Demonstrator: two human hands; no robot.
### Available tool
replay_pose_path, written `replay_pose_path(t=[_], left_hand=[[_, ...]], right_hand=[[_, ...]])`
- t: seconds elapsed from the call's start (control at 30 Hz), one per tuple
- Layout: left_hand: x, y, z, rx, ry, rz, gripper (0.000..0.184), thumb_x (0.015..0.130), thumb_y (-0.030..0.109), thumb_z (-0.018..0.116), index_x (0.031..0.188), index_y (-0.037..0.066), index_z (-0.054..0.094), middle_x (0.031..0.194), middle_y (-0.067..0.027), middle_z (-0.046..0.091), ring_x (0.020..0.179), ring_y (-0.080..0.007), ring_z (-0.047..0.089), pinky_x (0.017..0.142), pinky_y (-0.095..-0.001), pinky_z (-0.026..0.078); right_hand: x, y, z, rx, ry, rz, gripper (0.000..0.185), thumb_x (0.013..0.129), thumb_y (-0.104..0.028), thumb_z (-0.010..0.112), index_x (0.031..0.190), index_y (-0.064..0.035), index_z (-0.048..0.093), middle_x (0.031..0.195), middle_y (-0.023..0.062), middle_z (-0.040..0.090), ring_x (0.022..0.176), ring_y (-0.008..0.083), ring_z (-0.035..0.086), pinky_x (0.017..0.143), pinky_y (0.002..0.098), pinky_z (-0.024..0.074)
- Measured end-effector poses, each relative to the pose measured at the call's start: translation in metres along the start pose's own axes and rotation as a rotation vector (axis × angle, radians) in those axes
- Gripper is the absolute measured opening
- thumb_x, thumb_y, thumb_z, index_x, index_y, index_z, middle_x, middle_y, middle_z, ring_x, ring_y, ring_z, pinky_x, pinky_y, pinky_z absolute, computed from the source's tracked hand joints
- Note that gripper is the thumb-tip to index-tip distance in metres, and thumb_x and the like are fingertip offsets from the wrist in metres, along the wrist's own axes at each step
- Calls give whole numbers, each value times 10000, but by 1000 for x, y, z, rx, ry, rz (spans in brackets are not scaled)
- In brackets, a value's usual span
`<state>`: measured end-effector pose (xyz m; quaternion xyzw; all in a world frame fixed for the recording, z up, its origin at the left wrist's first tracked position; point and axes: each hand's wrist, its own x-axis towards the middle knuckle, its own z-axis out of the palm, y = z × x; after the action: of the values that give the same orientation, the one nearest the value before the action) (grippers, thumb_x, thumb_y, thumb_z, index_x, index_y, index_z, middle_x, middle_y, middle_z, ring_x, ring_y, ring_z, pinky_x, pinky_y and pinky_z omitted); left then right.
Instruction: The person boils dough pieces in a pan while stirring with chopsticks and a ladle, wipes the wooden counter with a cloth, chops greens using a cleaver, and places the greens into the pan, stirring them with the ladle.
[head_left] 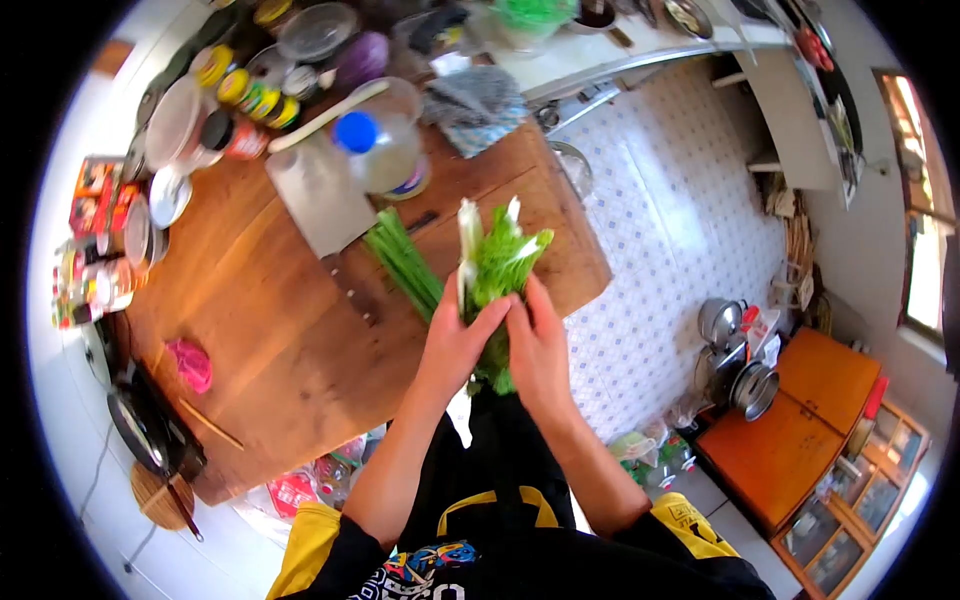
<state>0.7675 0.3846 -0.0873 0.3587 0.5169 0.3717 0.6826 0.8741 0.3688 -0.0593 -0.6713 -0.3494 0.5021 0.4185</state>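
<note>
Both my hands are closed around a bunch of leafy greens (502,268) with pale stems, above the front edge of the wooden table (290,360). My left hand (455,345) wraps its left side, and my right hand (540,350) grips the right side, with the thumbs close together in front. Some leaves hang below my fingers, partly hidden by them. Just left of the greens, a bundle of long green stalks (400,255) lies on the table. Farther left rests a cleaver (320,195) with a dark handle.
Behind the stalks stands a clear jar with a blue lid (356,132), near a grey cloth (475,105). Several jars and tubs crowd the back left. A pink bag (190,366) and a thin stick (212,424) lie left. Pots (752,388) stand beside an orange cabinet (770,440) at right.
</note>
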Motion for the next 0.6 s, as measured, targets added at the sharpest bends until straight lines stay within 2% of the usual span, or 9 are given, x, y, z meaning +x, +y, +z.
replay_pose_path(t=[0.07, 0.17, 0.27, 0.4, 0.43, 0.47, 0.5, 0.57, 0.6], left_hand=[[-46, 5, -37, -127, 164, -41, 511, 890, 180, 678, 1322, 7, 466, 1181, -73, 601, 1082, -143, 551, 954, -295, 432], [-96, 8, -123, -77, 341, -57, 486, 923, 118, 620, 1366, 16, 448, 1277, -90, 571, 1158, -165, 539, 1015, -312, 410], [-105, -12, -216, -252, 559, -117, 434, 940, 155, 602, 1341, 35, 487, 1195, -65, 612, 1089, -146, 562, 958, -292, 436], [-78, -52, -316, 218, 551, -67, 436, 946, 301, 587, 1266, 10, 529, 1166, -178, 624, 1046, -247, 605, 903, -335, 454], [-76, -53, -327, 327, 587, -60, 446, 940, 310, 583, 1252, -3, 527, 1135, -217, 611, 1034, -327, 600, 902, -375, 457], [-79, -54, -335, 304, 594, -57, 446, 940, 310, 583, 1252, -3, 527, 1135, -217, 611, 1034, -327, 600, 902, -375, 457], [-87, -50, -340, 478, 637, -60, 441, 934, 301, 585, 1249, -2, 528, 1139, -210, 602, 1043, -349, 581, 904, -399, 453], [-101, -54, -346, 647, 674, -73, 436, 928, 292, 587, 1246, -1, 529, 1143, -203, 593, 1052, -371, 563, 906, -423, 449], [-106, -55, -348, 777, 770, 37, 437, 904, 259, 610, 1249, 3, 528, 1151, -194, 583, 1072, -380, 545, 907, -442, 444]], right_hand=[[-34, -9, 38, 25, -131, 16, 366, 960, -30, 454, 1322, 18, 480, 1214, 184, 567, 1148, 290, 544, 982, 340, 406], [-70, 20, 125, 47, -313, 62, 378, 950, -40, 491, 1322, 27, 476, 1205, 207, 565, 1127, 295, 557, 974, 338, 411], [-67, 52, 226, -46, -393, 55, 326, 921, -96, 557, 1211, 51, 558, 1071, 228, 638, 996, 331, 626, 881, 373, 472], [-34, 98, 306, -394, -322, -202, 363, 878, -198, 646, 1139, 51, 602, 953, 229, 675, 875, 370, 662, 771, 415, 515], [-24, 96, 313, -393, -247, -158, 357, 869, -219, 662, 1102, 45, 607, 944, 219, 680, 877, 363, 665, 773, 412, 517], [-14, 93, 319, -395, -177, -116, 354, 860, -240, 678, 1065, 40, 612, 934, 209, 685, 879, 356, 668, 775, 409, 518], [-6, 86, 329, -417, -187, -119, 354, 860, -240, 678, 1065, 40, 612, 934, 209, 685, 879, 356, 668, 775, 409, 518], [7, 71, 347, -671, 22, -42, 325, 843, -230, 704, 1015, 24, 595, 900, 185, 691, 842, 320, 679, 752, 396, 524], [10, 71, 350, -678, 21, -45, 325, 843, -230, 704, 1015, 24, 595, 900, 185, 691, 842, 320, 679, 752, 396, 524]])
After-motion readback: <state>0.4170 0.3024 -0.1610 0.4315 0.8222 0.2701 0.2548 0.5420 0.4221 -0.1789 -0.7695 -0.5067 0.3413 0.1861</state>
